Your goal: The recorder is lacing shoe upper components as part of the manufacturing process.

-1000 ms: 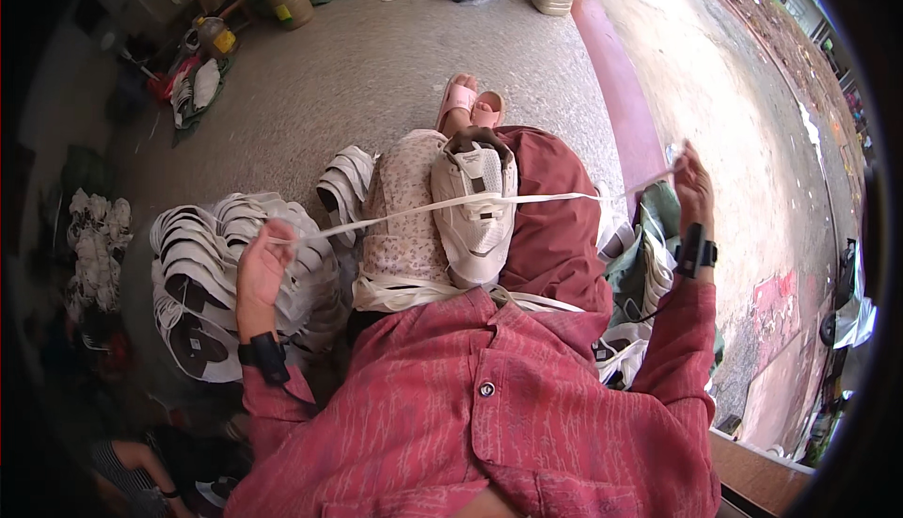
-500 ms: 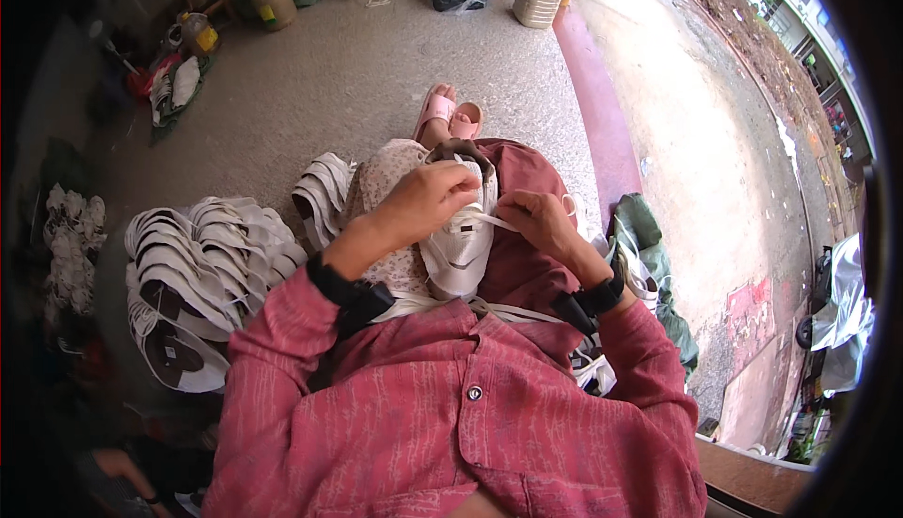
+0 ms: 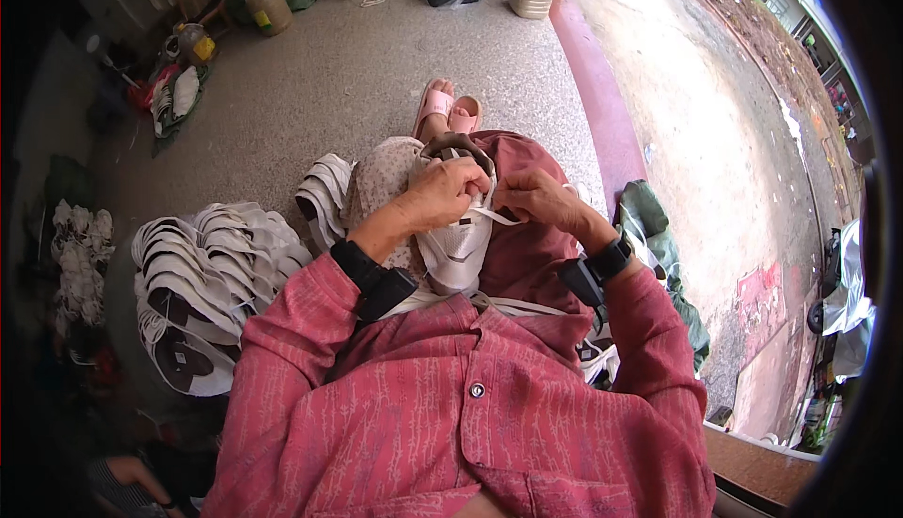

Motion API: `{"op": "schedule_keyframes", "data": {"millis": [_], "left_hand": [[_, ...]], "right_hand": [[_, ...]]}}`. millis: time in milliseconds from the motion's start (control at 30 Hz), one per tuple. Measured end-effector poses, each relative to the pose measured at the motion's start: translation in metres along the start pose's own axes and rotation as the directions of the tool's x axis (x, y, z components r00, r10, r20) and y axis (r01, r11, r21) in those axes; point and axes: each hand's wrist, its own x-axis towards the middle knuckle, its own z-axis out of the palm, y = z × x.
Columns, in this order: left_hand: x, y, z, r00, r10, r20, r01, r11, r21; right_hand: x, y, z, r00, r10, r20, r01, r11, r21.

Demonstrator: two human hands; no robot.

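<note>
White sneaker (image 3: 453, 259) sits on the lap (image 3: 522, 269), long axis fore-aft, toe twd the body. L hand (image 3: 440, 195) is nearer, right over its laced part; R hand (image 3: 546, 201) just beside. R grip looks pinched on white lace (image 3: 497, 216); L's curled, can't tell w/ what.

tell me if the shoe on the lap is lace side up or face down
Lace side up: the shoe shows its top to the camera, with the white lace between the left hand and right hand.
</note>
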Motion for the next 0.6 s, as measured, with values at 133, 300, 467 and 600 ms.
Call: {"op": "schedule_keyframes", "data": {"millis": [133, 300, 467, 600], "left_hand": [[-0.002, 0.0, -0.001, 0.999, 0.036, -0.017, -0.037, 0.999, -0.038], [-0.006, 0.006, -0.004, 0.993, 0.106, -0.053, -0.105, 0.994, 0.027], [-0.009, 0.004, -0.003, 0.978, 0.184, -0.098, -0.179, 0.982, 0.061], [-0.007, 0.009, -0.004, 0.996, 0.075, -0.055, -0.073, 0.997, 0.034]], "right_hand": [[0.001, 0.005, 0.004, 0.996, -0.076, -0.043, 0.071, 0.99, -0.118], [0.011, 0.001, -0.001, 0.769, -0.621, -0.149, 0.444, 0.688, -0.574], [0.025, 0.004, -0.012, 0.828, -0.548, 0.116, 0.511, 0.654, -0.558], [0.024, 0.003, -0.012, 0.869, -0.488, 0.084, 0.462, 0.736, -0.494]]}}
